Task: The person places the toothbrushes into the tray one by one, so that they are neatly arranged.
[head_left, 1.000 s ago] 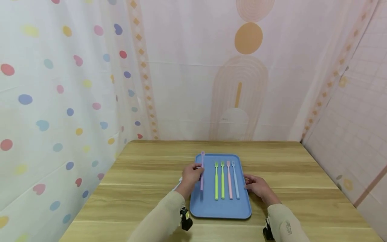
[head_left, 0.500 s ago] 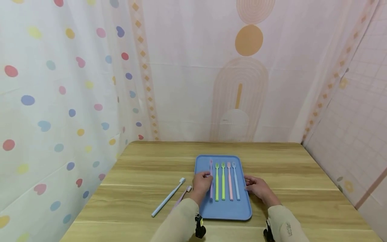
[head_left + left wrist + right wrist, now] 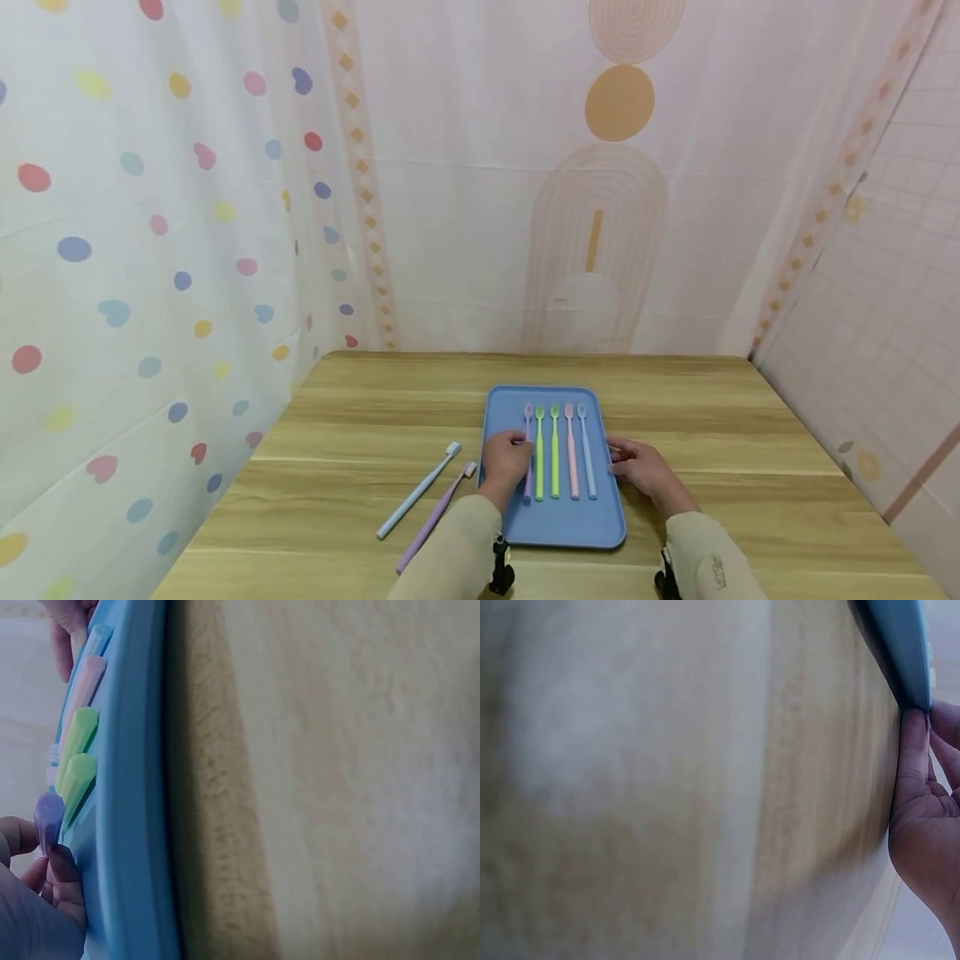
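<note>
My left hand (image 3: 506, 459) pinches a purple toothbrush (image 3: 528, 475) between thumb and fingers, over the left part of the blue tray (image 3: 558, 533). In the left wrist view, the purple handle end (image 3: 49, 814) shows between the fingertips, next to two green handles (image 3: 79, 784). On the tray, a left green toothbrush (image 3: 539, 467), a second green one (image 3: 555, 467), a pink one (image 3: 572, 467) and a light blue one (image 3: 587, 467) lie side by side, heads away from me. My right hand (image 3: 645, 472) holds the tray's right rim, thumb and fingers on either side (image 3: 930, 787).
Left of the tray, another light blue toothbrush (image 3: 418, 492) and another purple toothbrush (image 3: 438, 517) lie slanted on the wooden table (image 3: 322, 467). My left sleeve overlaps near the purple one. Patterned curtains (image 3: 465, 208) hang behind and at the sides.
My left hand has moved right with the purple toothbrush, from over the tray's left rim to beside the left green one. The two toothbrushes on the table came into view. The right hand stays at the rim.
</note>
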Demonstrator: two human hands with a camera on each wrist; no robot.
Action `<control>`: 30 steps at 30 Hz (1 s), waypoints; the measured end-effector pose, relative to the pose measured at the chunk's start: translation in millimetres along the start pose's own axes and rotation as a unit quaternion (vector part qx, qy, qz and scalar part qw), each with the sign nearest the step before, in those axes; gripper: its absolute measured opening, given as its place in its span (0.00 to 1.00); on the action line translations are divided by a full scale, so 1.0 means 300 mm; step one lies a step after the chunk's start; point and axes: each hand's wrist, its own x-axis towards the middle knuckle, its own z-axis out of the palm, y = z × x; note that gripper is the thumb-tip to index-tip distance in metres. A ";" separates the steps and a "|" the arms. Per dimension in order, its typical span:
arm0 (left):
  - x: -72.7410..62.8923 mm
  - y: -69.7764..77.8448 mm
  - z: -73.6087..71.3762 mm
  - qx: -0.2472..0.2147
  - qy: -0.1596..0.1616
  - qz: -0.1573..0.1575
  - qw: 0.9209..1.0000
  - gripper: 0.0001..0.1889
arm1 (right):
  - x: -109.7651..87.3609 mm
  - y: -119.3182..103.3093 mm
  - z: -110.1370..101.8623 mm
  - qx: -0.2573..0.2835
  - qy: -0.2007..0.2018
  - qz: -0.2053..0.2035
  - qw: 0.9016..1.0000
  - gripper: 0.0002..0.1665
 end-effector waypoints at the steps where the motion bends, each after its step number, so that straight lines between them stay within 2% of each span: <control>1: 0.000 0.001 0.002 0.006 0.002 0.000 1.000 0.09 | 0.001 0.001 0.000 0.001 0.000 0.000 1.000 0.30; 10: -0.007 0.015 -0.004 0.036 0.013 0.030 0.999 0.06 | 0.008 0.009 0.003 0.011 0.001 -0.007 1.000 0.31; 17: -0.005 0.012 -0.003 0.059 0.005 0.019 0.998 0.03 | 0.002 0.006 0.005 0.012 0.005 -0.007 1.000 0.31; 24: 0.009 0.007 0.001 0.054 -0.003 0.026 0.998 0.04 | 0.007 0.014 0.001 0.010 0.007 -0.005 1.000 0.31; 30: 0.022 0.013 -0.027 0.053 -0.010 0.041 0.998 0.08 | 0.008 0.015 0.005 0.017 0.005 -0.015 1.000 0.31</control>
